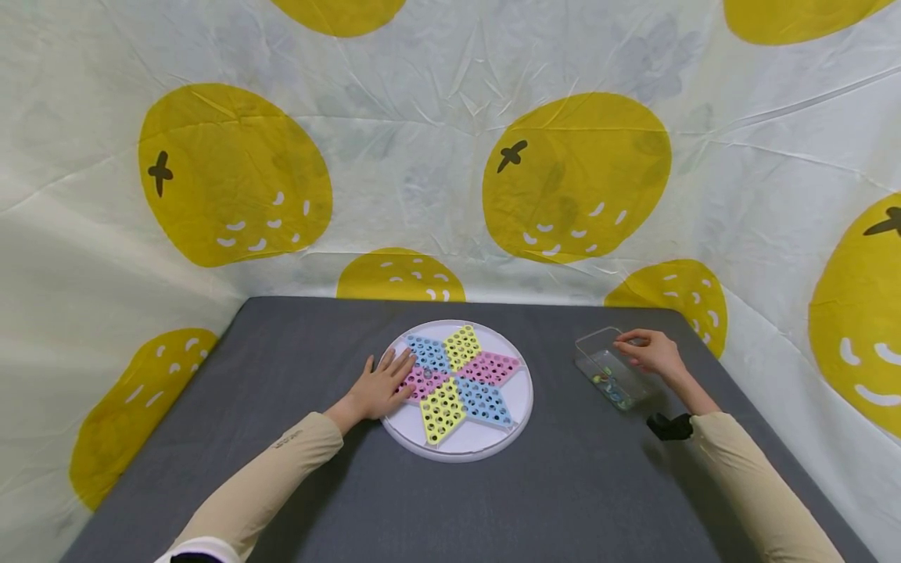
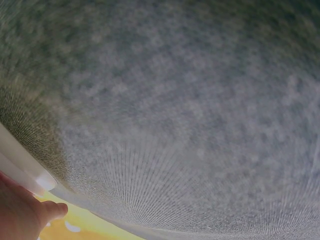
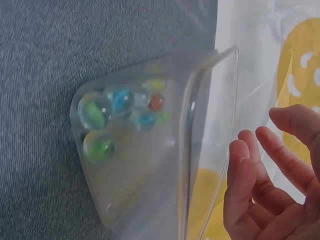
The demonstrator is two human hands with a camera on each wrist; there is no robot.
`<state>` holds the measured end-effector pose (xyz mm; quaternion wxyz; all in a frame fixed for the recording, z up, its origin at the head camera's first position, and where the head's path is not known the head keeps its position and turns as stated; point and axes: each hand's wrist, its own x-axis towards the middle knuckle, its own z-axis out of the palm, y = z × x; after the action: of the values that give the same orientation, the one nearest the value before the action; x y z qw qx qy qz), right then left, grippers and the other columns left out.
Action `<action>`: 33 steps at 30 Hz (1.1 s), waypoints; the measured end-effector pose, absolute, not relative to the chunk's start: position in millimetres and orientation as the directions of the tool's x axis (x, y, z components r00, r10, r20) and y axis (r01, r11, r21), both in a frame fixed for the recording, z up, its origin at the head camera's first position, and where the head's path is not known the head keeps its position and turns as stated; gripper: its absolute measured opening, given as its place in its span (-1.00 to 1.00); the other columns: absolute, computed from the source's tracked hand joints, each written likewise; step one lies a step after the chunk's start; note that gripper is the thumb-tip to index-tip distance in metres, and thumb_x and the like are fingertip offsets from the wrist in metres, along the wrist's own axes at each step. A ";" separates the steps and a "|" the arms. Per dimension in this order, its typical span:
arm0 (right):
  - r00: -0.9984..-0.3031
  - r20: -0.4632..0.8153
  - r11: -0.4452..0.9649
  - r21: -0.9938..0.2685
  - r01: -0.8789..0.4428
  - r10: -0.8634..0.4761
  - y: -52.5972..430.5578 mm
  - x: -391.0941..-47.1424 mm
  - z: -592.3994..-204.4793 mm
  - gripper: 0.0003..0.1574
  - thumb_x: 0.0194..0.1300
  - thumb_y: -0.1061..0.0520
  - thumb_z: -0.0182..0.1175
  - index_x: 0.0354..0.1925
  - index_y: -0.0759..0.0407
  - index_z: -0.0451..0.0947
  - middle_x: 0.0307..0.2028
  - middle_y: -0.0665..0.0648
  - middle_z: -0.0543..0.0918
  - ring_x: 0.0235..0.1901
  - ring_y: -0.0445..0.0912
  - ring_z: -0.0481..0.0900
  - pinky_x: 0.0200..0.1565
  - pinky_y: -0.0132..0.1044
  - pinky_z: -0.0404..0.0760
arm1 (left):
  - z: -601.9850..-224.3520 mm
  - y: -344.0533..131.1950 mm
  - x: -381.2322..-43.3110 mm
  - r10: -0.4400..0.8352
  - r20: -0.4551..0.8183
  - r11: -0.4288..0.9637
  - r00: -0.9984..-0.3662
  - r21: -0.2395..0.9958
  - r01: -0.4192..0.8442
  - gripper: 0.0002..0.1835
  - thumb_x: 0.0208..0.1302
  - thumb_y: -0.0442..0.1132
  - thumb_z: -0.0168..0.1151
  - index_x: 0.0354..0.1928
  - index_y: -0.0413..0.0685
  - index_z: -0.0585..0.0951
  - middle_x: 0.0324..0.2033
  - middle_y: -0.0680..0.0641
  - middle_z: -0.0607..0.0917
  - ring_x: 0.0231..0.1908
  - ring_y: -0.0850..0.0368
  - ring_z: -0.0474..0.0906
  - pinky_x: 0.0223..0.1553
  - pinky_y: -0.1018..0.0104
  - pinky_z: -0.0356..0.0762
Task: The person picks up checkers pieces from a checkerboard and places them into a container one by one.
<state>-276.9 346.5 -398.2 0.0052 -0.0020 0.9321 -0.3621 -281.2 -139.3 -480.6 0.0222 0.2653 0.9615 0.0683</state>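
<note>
A round white Chinese checkers board [image 1: 521, 391] carries a six-pointed star with yellow, pink and blue points full of holes. My left hand [image 1: 380, 387] lies spread on its left edge, fingers straight over the pink and blue points. Its thumb [image 2: 55, 210] shows by the white rim in the left wrist view. To the right stands a clear plastic box [image 3: 135, 195] with several glass marbles [image 3: 95, 111] gathered at one end. My right hand [image 3: 275, 185] is at the box's rim, fingers loosely bent, thumb and fingers apart with nothing between them.
A dark grey cloth [image 1: 450, 508] covers the table. Behind it and at both sides hangs a pale curtain [image 1: 408, 195] printed with yellow fruit. A black device [image 1: 669, 427] is worn at my right wrist, below the sleeve [image 1: 753, 469].
</note>
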 end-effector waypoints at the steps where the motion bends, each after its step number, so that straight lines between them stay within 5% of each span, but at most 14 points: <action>1: -1.000 -0.008 0.735 -0.678 -0.002 -0.010 344.7 -277.0 -397.6 -0.40 0.23 -0.11 0.06 0.00 0.36 0.44 -0.17 0.42 0.60 -0.54 -0.26 0.59 -0.47 -0.23 0.58 | -480.9 -139.5 -281.3 0.514 -0.004 0.849 -0.858 0.146 0.508 -0.35 0.34 0.16 -0.32 0.38 0.07 -0.04 0.39 0.00 -0.06 0.38 -0.14 -0.23 0.23 -0.26 -0.21; 8: -0.998 0.016 0.729 -0.682 -0.057 -0.064 327.6 -276.2 -393.2 -0.45 0.24 -0.06 0.07 -0.02 0.37 0.45 -0.40 0.21 0.66 -0.52 -0.20 0.61 -0.48 -0.23 0.58 | -480.4 -139.7 -281.1 0.519 0.006 0.846 -0.855 0.139 0.515 -0.35 0.34 0.16 -0.31 0.38 0.06 -0.02 0.39 -0.01 -0.04 0.38 -0.14 -0.21 0.23 -0.26 -0.19; 16: -0.995 0.002 0.709 -0.701 -0.070 -0.096 307.1 -275.6 -390.0 -0.47 0.23 -0.06 0.09 -0.02 0.33 0.47 -0.30 0.38 0.62 -0.41 0.04 0.63 -0.35 -0.11 0.60 | -479.6 -139.4 -280.6 0.519 0.001 0.846 -0.855 0.140 0.514 -0.35 0.33 0.17 -0.32 0.38 0.06 -0.03 0.39 -0.01 -0.05 0.38 -0.13 -0.21 0.23 -0.27 -0.19; 24: -0.992 0.002 0.709 -0.699 -0.091 -0.126 284.7 -282.2 -392.4 -0.52 0.20 -0.06 0.12 -0.07 0.28 0.51 -0.49 0.11 0.63 -0.51 -0.10 0.57 -0.47 -0.17 0.56 | -478.8 -140.0 -280.9 0.524 0.010 0.842 -0.852 0.144 0.520 -0.35 0.33 0.16 -0.31 0.38 0.05 -0.01 0.39 -0.02 -0.02 0.37 -0.15 -0.19 0.22 -0.27 -0.17; 28: -0.991 -0.006 0.703 -0.705 -0.093 -0.137 273.9 -286.1 -397.3 -0.54 0.19 -0.07 0.13 -0.09 0.24 0.53 -0.39 0.24 0.64 -0.38 0.11 0.61 -0.40 -0.10 0.58 | -478.8 -139.7 -280.8 0.520 0.006 0.846 -0.854 0.135 0.516 -0.35 0.33 0.16 -0.32 0.38 0.06 -0.02 0.39 -0.02 -0.03 0.38 -0.15 -0.20 0.22 -0.27 -0.17; 33: -0.982 0.022 0.673 -0.726 -0.144 -0.187 260.6 -286.5 -400.8 -0.58 0.17 -0.05 0.15 -0.13 0.23 0.54 -0.46 0.22 0.64 -0.44 0.08 0.61 -0.45 -0.17 0.56 | -478.4 -139.7 -279.8 0.527 0.019 0.840 -0.850 0.140 0.524 -0.35 0.33 0.15 -0.30 0.38 0.04 -0.01 0.39 -0.03 -0.02 0.37 -0.16 -0.18 0.21 -0.28 -0.16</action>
<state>-286.5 260.6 -400.8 0.0272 -0.0903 0.9141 -0.3943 -279.8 -139.7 -478.4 0.0102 0.2740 0.9591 0.0702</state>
